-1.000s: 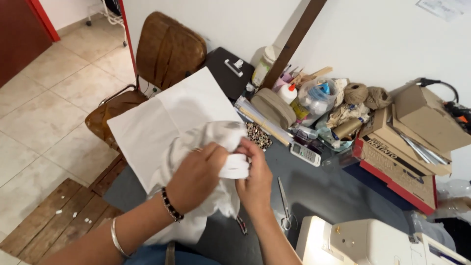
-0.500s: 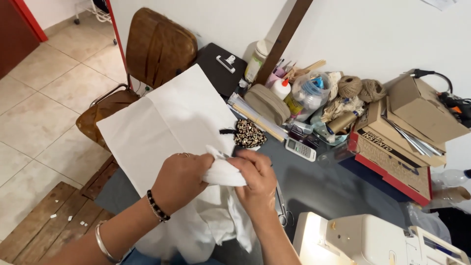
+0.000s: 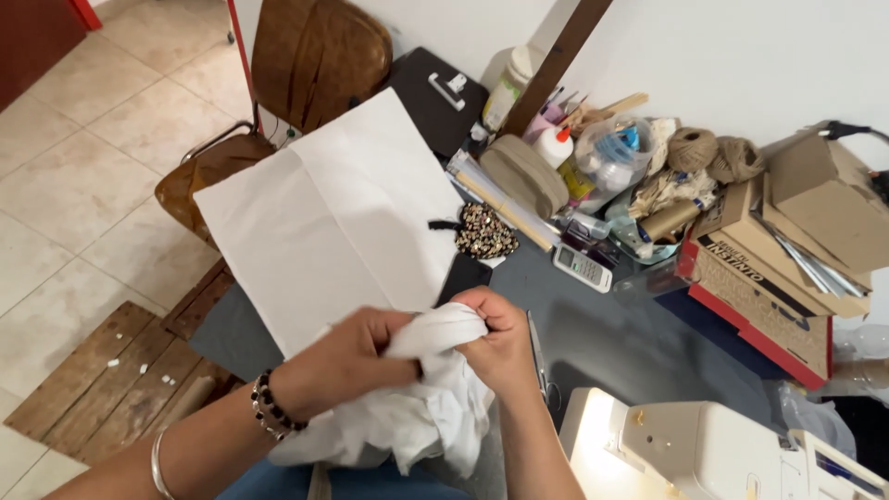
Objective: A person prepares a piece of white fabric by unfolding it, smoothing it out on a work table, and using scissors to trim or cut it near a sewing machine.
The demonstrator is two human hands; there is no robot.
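Between the two hands, low over the near edge of the tabletop point(image 3: 639, 343), a white cloth point(image 3: 421, 407) is bunched tight. The left hand point(image 3: 347, 356) is clenched on its crumpled top, and the right hand point(image 3: 500, 343) grasps the same wad from the other side, knuckles nearly touching; the loose rest of it hangs below the grip. Half a second ago the cloth was a flatter fold pinched between the fingers; now it is gathered deeper into both fists, and the hands have dropped lower and nearer the person.

Just beyond the grip lies a large sheet of white paper point(image 3: 324, 213), creased down the middle, and to the right of it a small beaded patch point(image 3: 483, 231). Scissors point(image 3: 542, 366) lie right beside the right hand. Farther out sit a remote control point(image 3: 583, 268), twine balls point(image 3: 713, 153), a glue bottle point(image 3: 556, 146) and stacked cardboard boxes point(image 3: 787, 268). Below and right of the grip stands a white sewing machine point(image 3: 704, 454). Past the paper, a brown chair point(image 3: 315, 65) stands on a tiled floor point(image 3: 83, 167).
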